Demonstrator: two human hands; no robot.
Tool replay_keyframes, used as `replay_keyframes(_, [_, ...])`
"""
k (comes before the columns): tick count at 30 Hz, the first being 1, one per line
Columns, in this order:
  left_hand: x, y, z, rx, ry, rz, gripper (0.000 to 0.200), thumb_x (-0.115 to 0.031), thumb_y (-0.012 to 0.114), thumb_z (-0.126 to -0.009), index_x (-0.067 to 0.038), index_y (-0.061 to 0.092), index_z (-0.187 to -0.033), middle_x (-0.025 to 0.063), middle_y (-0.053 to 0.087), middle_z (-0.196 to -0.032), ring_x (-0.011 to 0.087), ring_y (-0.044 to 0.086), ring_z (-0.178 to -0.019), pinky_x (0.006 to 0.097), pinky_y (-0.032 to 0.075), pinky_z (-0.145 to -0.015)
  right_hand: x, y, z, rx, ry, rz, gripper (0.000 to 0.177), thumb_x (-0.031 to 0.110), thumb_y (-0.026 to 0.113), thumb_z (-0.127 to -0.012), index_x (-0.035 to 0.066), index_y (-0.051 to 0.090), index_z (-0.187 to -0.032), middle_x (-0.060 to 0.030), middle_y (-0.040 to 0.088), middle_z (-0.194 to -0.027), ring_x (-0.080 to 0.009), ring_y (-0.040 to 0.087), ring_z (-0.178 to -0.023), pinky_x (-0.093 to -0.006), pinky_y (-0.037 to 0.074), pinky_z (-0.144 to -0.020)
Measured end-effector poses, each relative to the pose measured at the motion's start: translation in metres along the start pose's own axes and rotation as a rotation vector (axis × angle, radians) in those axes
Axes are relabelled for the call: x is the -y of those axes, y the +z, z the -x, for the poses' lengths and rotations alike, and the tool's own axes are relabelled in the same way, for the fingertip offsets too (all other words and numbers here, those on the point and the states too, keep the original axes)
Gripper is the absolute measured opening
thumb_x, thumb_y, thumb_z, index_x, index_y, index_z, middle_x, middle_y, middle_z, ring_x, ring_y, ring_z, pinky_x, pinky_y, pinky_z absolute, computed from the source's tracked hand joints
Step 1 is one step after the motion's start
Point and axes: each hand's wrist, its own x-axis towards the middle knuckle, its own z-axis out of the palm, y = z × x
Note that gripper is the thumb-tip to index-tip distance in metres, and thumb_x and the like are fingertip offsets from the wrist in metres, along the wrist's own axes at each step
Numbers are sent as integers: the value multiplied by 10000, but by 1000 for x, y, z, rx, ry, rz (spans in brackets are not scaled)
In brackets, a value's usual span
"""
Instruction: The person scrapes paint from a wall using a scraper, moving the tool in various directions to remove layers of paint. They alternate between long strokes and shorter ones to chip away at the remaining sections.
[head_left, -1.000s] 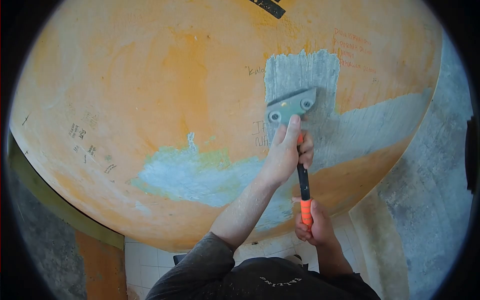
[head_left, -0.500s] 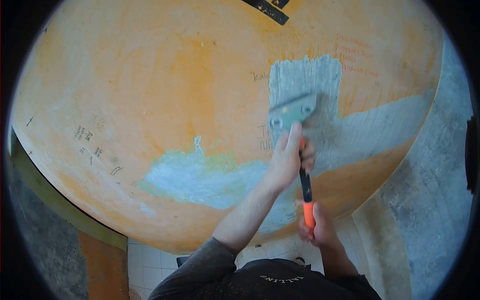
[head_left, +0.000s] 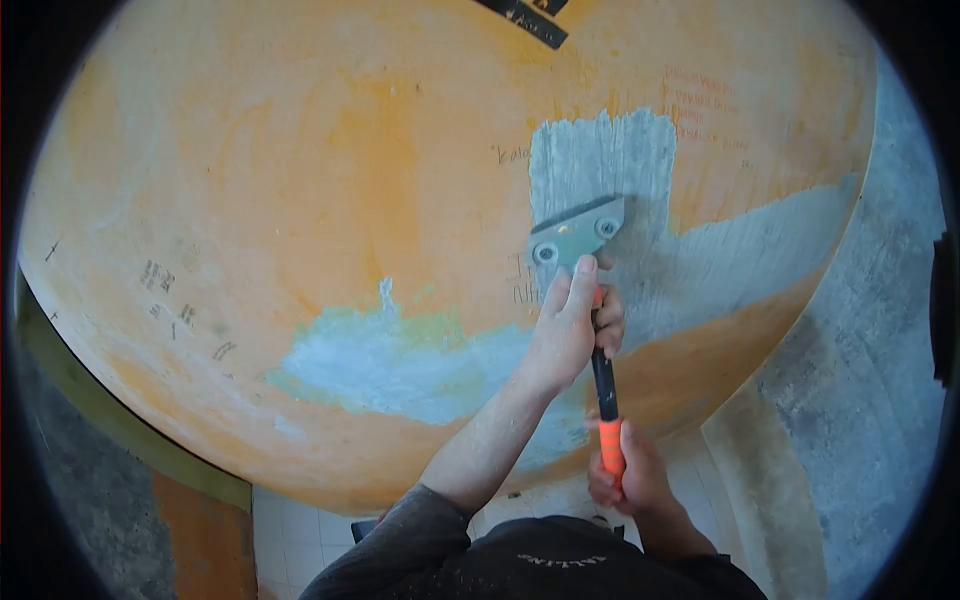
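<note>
A long-handled scraper (head_left: pixel 575 238) with a wide grey-green head and a black and orange handle lies against an orange-painted wall surface (head_left: pixel 300 200). My left hand (head_left: pixel 572 325) wraps the handle just below the head, its thumb stretched along the top. Lower down, my right hand (head_left: pixel 635 468) is closed round the orange grip at the handle's end. Above and around the blade, a scraped patch (head_left: pixel 605 155) shows bare grey with ragged edges. What lies directly under the head is hidden.
A wider grey strip (head_left: pixel 740 260) runs off to the right. Pale bluish bare area (head_left: pixel 370 360) spreads at lower left. Black lettering or tape (head_left: pixel 525 22) sits at the top. Grey concrete (head_left: pixel 860 400) lies to the right, with pale tiles (head_left: pixel 290 525) below.
The scraper head has moved slightly down along the scraped patch, and both hands have come with it. Their hold on the handle looks the same. The view has shifted a little.
</note>
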Motion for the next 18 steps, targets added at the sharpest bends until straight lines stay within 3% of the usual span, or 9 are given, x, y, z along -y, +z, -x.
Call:
replay_keyframes(1, [-13,5,1,6,-10,29,370,-472,347,-1051,-121,436,-1128,-31,313,-598,85,343,-452,258,339,-449,2,7,3,6,59,-89,550,463,296,-1056,30,432,-1367,-29,435,-579,-83,353,-388,-271,360,-384])
replay_keyframes(5, [-41,14,-22,102,96,38,363,-462,365,-1050,-114,421,-1135,-27,321,-607,83,339,-453,254,336,-454,28,22,-9,41,-34,-64,558,477,294,-1053,37,431,-1367,-26,429,-578,-82,348,-388,-265,350,-382])
replay_keyframes(11, [-35,16,-14,42,39,103,338,-446,371,-1052,-123,432,-1130,-28,323,-620,79,337,-459,249,333,-459,33,33,9,31,113,-176,552,494,288,-1050,65,403,-1378,-18,407,-578,-82,346,-392,-264,357,-390])
replay_keyframes(14, [-57,21,-18,105,23,111,318,-427,378,-1054,-122,431,-1130,-27,324,-631,76,335,-469,246,323,-458,49,56,1,59,0,-74,545,496,298,-1049,68,412,-1366,-15,401,-582,-84,346,-395,-263,357,-396])
replay_keyframes(18, [-55,24,-10,43,8,106,313,-415,377,-1057,-113,435,-1120,-27,331,-636,71,345,-472,240,319,-455,44,42,6,82,54,-137,545,496,299,-1049,64,413,-1362,-16,409,-596,-84,347,-401,-264,366,-405])
